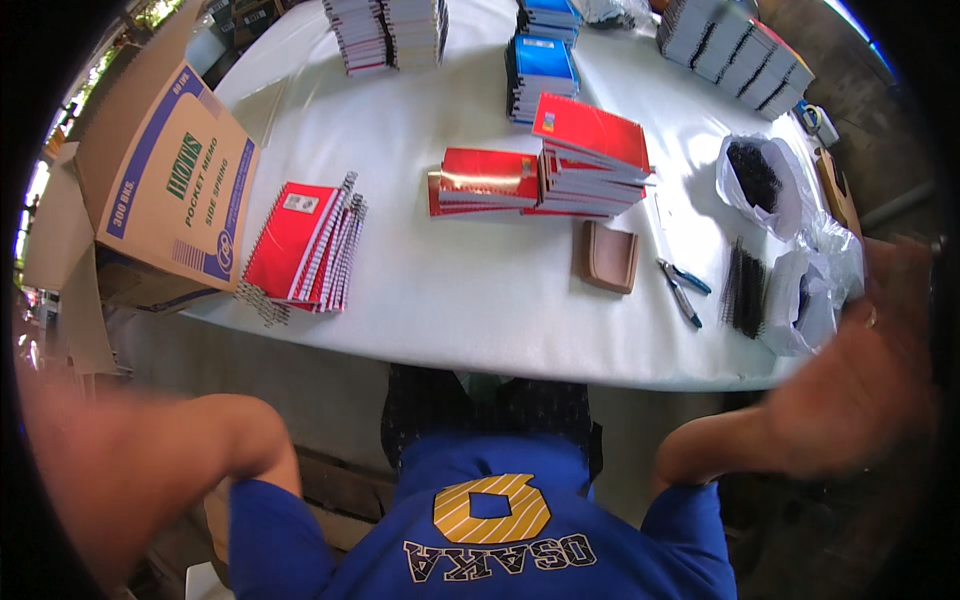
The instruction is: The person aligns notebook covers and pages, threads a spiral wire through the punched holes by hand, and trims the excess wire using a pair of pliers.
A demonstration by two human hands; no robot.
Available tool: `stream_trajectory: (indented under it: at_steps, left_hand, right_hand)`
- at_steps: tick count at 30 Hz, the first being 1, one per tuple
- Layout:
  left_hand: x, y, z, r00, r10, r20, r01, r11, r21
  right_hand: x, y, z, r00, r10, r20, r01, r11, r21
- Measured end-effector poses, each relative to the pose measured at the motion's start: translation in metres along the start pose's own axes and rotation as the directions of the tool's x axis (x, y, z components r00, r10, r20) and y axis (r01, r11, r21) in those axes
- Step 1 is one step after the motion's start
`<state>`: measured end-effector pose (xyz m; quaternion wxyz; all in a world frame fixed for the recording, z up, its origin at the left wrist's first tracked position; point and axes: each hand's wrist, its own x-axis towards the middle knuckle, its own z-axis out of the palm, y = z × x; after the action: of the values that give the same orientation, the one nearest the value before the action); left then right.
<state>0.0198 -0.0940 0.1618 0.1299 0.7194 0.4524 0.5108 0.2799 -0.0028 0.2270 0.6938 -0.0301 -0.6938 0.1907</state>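
Observation:
My left arm is raised toward the left rim, where my left hand (75, 450) is a blur and its fingers cannot be made out. On the right, my right hand (850, 390) is lifted close to the camera and smeared by motion, beyond the table edge. Nearest to it are clear plastic bags (800, 290) and a bundle of black spiral coils (745, 290). Pliers (682, 290) with dark blue grips lie beside the coils. A fanned stack of red spiral notebooks (290, 240) rests at the table's left. More red notebooks (590, 140) are piled in the middle.
A large open cardboard box (170, 190) stands at the left edge. Near the middle sits a brown curved block (610, 256). Blue notebooks (542, 62) and stacks of white-edged notebooks (735, 55) stand farther back. A plastic bag of black coils (752, 175) is at the right on the white-covered table (430, 300).

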Motion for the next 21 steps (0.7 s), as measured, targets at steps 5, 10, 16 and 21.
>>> stream_trajectory:
  at_steps: [5, 10, 16, 21]
  left_hand:
    - [0.015, -0.121, 0.059, 0.929, -0.37, -0.004, 0.346, 0.863, 0.369]
    - [0.001, -0.229, 0.105, 0.986, -0.146, 0.079, 0.026, 0.607, 0.795]
    - [-0.001, -0.239, 0.11, 0.973, -0.172, 0.151, -0.027, 0.569, 0.822]
    - [0.002, -0.231, 0.089, 0.979, -0.073, 0.193, -0.129, 0.512, 0.849]
  right_hand:
    - [-0.126, 0.091, 0.009, 0.845, 0.517, 0.135, -0.429, 0.808, -0.404]
    - [-0.151, 0.087, 0.036, 0.812, 0.503, 0.296, -0.362, 0.832, -0.42]
    - [-0.17, 0.085, 0.026, 0.675, 0.626, 0.39, -0.475, 0.773, -0.42]
    - [-0.165, 0.089, 0.027, 0.623, 0.639, 0.451, -0.485, 0.768, -0.419]
